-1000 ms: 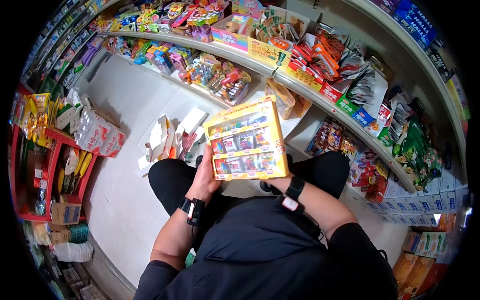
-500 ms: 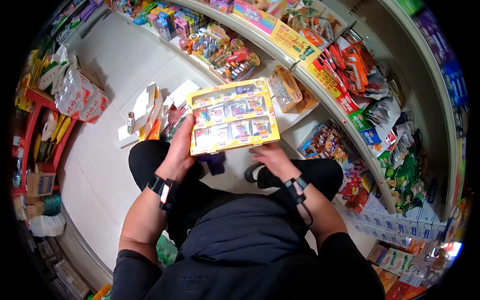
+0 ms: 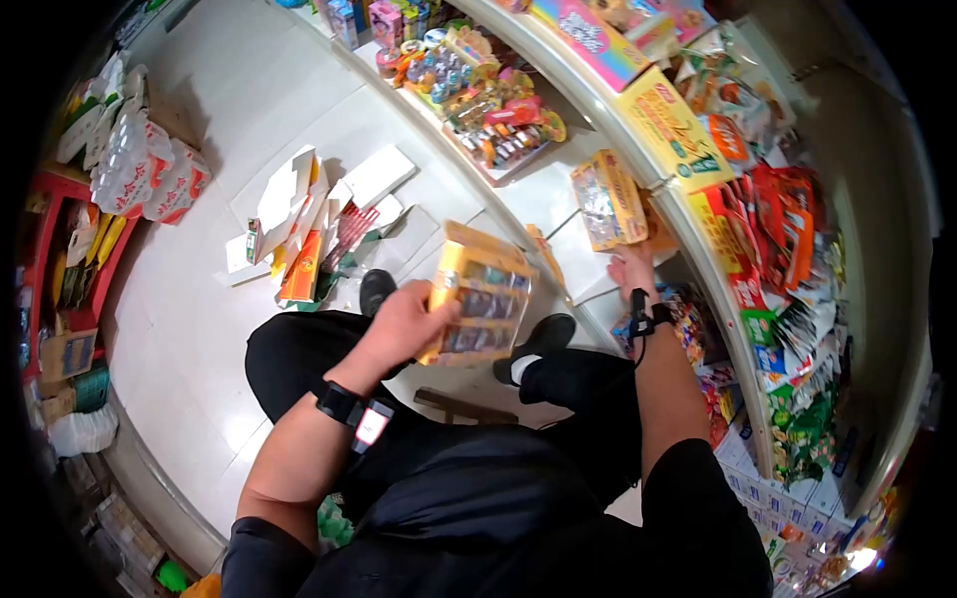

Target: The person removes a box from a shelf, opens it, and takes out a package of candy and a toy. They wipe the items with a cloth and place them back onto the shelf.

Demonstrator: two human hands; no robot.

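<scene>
My left hand [image 3: 407,327] grips a yellow display box [image 3: 484,299] by its left side, thumb over the front. The box is tilted, and small colourful packs show through its clear windows. My right hand [image 3: 634,269] reaches to the low shelf on the right, fingers loosely extended at the near edge of another yellow windowed box [image 3: 610,202]. That second box lies on the white shelf base, partly over a brown carton [image 3: 658,227].
Flattened and torn cartons [image 3: 299,224] lie on the tiled floor ahead. Curved shelving [image 3: 688,214] full of snack packets runs along my right. Toys and candy tubs [image 3: 488,100] line the lower shelf. Wrapped bottles [image 3: 159,174] and a red rack [image 3: 100,269] stand left.
My left hand has turned the yellow box on edge and lowered it. My right hand has moved from beside that box out right to the other box on the shelf.
</scene>
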